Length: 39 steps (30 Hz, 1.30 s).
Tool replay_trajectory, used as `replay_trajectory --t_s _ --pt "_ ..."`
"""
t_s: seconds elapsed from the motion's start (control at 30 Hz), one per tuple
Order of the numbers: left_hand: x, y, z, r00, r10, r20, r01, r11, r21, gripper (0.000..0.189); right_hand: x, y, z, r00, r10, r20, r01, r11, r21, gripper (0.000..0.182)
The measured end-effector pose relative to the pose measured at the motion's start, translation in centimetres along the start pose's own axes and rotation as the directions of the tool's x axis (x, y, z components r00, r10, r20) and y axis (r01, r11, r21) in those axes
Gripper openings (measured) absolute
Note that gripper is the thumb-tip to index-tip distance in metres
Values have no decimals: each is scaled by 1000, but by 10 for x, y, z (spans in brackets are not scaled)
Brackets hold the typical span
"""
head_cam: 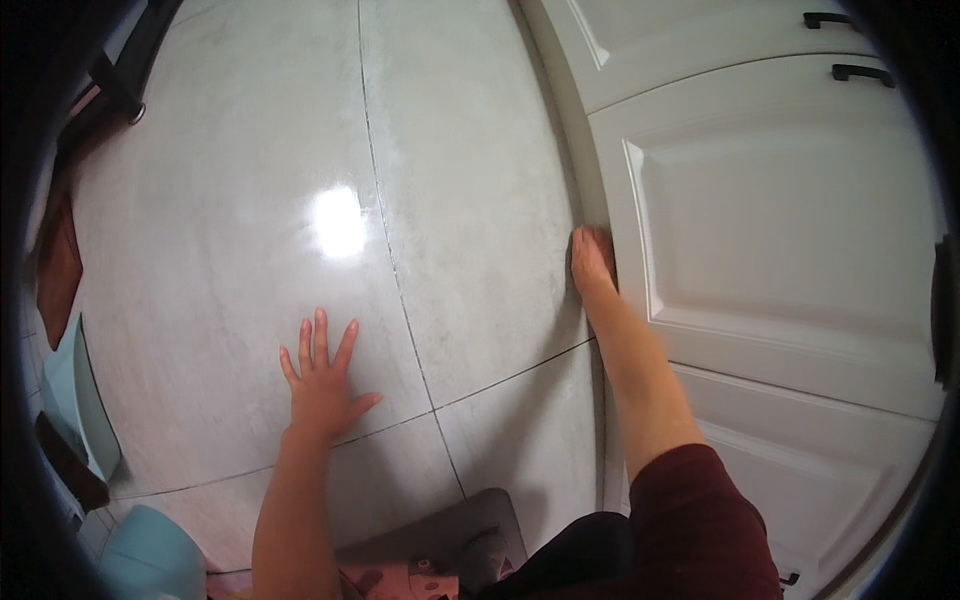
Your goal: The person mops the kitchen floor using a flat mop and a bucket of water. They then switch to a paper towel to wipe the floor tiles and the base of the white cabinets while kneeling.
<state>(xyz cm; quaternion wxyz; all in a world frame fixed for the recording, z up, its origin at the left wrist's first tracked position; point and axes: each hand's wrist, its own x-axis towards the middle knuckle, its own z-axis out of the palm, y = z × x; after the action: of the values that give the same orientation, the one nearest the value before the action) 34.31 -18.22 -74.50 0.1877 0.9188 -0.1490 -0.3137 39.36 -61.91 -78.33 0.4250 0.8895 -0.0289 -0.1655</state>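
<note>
My left hand [322, 390] is over the glossy tiled floor [247, 247], fingers spread and nothing in it; whether the palm bears on the tile is hard to tell. My right hand [592, 259] reaches down to the base of the white panelled cabinets [780, 225], at the kickboard [559, 112]. Its fingertips and palm are hidden, so whether it holds something cannot be made out. A dark red sleeve [697, 517] covers the upper right arm.
Black handles [862, 73] stick out from the cabinet fronts. At the left lie a light-blue plastic item [82, 397], a rounded blue one [154, 555] and a reddish-brown piece [60, 262]. A grey mat [442, 525] lies near my body.
</note>
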Motion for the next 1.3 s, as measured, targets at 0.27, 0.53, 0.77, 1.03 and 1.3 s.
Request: replay_trajectory --t_s 0.27,0.53,0.77,1.03,1.3 --pt "-8 -12 -2 999 27 -40 -29 999 -39 98 -161 -16 31 992 17 123 -42 979 198 13" --pt "-4 -7 7 999 29 -41 -28 999 30 97 -135 -20 -9 954 222 199 -175 -125 977 24" --pt "-6 -2 -2 999 -38 11 37 995 98 100 -156 -27 -94 895 -333 298 -347 -938 -5 22" --pt "-5 6 -1 1000 -30 -9 31 994 104 101 -204 -36 -79 904 -361 228 -291 -912 -290 25" --pt "-6 5 2 999 -32 -43 36 994 102 99 -261 -46 -30 923 367 115 -194 187 963 20"
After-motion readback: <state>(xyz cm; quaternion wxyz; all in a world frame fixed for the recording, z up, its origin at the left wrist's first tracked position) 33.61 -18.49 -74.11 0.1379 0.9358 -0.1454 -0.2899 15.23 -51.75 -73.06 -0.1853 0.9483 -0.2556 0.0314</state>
